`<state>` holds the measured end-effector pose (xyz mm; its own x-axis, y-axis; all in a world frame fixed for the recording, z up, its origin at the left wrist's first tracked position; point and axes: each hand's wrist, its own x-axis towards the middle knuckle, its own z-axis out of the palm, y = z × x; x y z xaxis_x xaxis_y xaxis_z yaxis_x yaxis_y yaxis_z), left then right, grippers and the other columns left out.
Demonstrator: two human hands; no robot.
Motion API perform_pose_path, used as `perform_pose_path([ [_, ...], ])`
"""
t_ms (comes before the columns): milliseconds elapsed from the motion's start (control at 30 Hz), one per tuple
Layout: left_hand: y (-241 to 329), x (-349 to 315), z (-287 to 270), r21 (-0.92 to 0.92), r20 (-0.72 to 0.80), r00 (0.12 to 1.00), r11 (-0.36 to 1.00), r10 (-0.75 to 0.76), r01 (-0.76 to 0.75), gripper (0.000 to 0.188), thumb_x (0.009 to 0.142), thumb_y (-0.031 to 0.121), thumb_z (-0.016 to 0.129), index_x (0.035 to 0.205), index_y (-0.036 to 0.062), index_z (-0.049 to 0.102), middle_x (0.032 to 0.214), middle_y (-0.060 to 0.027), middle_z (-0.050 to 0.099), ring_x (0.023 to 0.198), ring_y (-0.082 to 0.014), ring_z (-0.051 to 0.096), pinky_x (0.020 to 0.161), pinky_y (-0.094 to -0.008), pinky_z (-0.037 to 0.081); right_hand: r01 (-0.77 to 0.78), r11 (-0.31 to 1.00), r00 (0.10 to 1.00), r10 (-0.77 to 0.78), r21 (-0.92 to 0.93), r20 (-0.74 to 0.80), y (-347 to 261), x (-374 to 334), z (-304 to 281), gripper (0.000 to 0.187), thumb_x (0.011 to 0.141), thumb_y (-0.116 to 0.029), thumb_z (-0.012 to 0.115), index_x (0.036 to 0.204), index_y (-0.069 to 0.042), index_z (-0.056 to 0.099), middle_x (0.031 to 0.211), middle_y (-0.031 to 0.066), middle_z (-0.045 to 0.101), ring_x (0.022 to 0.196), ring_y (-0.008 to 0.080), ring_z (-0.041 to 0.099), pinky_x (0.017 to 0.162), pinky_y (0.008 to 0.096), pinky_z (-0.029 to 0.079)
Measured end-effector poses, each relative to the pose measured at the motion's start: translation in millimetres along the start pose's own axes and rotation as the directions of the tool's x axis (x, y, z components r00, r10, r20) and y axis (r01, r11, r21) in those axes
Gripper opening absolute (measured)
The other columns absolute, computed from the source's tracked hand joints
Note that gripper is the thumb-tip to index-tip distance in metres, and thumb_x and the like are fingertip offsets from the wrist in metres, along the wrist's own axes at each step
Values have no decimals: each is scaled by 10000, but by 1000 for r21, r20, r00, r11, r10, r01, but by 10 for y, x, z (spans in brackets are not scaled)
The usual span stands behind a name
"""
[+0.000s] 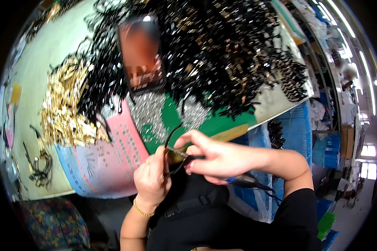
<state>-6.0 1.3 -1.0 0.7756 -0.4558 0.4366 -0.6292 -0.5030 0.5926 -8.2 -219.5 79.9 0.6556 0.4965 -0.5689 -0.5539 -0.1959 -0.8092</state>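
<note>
My left hand [151, 178] is closed, its thumb and fingers pinching a narrow black strap [171, 133] whose end sticks up above the fingertips. Close beside it, my right hand [215, 158] is wrapped round a slim corded tool [244, 181] with a blue and dark handle. A thin metal shaft [178, 153] reaches from the right fingers toward the left fingertips. More black strap loops between both hands; the fingers hide part of it. Beyond the hands, small silver metal pieces [146, 117] lie heaped on a green mat [227, 124].
A large pile of black straps with shiny metal pieces [222, 50] covers the far table. A phone [141, 54] stands against it. Gold pieces [67, 104] are heaped at left, beside a pink and blue sheet [121, 167]. Blue plastic sheeting [295, 134] hangs at right.
</note>
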Motion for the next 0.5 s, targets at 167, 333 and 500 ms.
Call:
perform_pose_path([
  [167, -12, 21, -255, -92, 53, 987, 983, -153, 157, 263, 978, -30, 562, 1235, -52, 612, 892, -131, 711, 744, -241, 709, 644, -331, 537, 142, 460, 871, -479, -877, -110, -86, -153, 127, 529, 973, -222, 621, 1376, 18, 375, 1063, 221, 592, 722, 424, 662, 616, 483, 557],
  [333, -373, -46, -424, -488, -272, 834, 816, -480, 310, 271, 1087, 78, 440, 1280, -60, 570, 915, -105, 698, 702, -103, 619, 654, -239, 474, -96, 575, 232, -781, -812, -580, -823, -296, -643, 304, 989, -276, 619, 1105, 1, 572, 968, 228, 684, 882, 406, 684, 745, 481, 549],
  [500, -521, -48, -184, -467, -355, 837, 854, -417, 228, 300, 1111, 197, 462, 1288, -12, 584, 866, -29, 663, 625, -22, 424, 590, -193, 332, -270, 590, 304, -697, -761, -649, -781, -99, -1224, 358, 962, -325, 650, 976, 27, 589, 851, 249, 687, 811, 437, 675, 727, 512, 527],
])
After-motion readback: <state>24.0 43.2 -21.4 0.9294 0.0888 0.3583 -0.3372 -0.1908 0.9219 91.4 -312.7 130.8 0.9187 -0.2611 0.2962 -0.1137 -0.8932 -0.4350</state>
